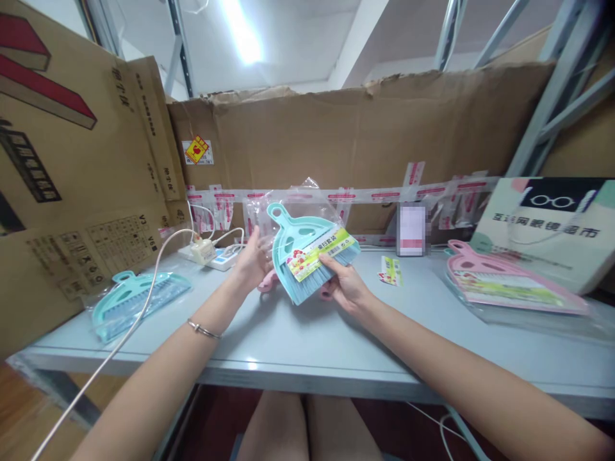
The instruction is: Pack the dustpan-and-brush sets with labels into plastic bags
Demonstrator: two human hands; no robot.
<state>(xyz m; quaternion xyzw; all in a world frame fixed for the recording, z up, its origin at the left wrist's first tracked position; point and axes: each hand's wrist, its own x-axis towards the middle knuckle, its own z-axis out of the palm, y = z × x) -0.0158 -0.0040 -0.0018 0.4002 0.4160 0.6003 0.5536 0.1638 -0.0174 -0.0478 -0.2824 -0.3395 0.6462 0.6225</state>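
Observation:
A light-blue dustpan (284, 242) with a blue-bristled brush (307, 287) and a printed label card (317, 255) across it is held up over the table. My right hand (350, 286) grips its lower right side, thumb on the card and fingers underneath. A clear plastic bag (307, 195) spreads behind and above the dustpan. At the left, my left hand (254, 261) has its fingers at the bag's edge, appearing to pinch it; the fingertips are partly hidden. Pink handle-like parts (267, 282) show on the table below, mostly covered by the dustpan.
Left on the table (288, 346) lies a bagged blue dustpan set (141, 301), crossed by a white cable (152, 288). A power strip (223, 259) stands behind. Rightward are a loose label card (391, 271), a phone (412, 229), a bagged pink dustpan set (516, 285) and a printed bag (542, 237).

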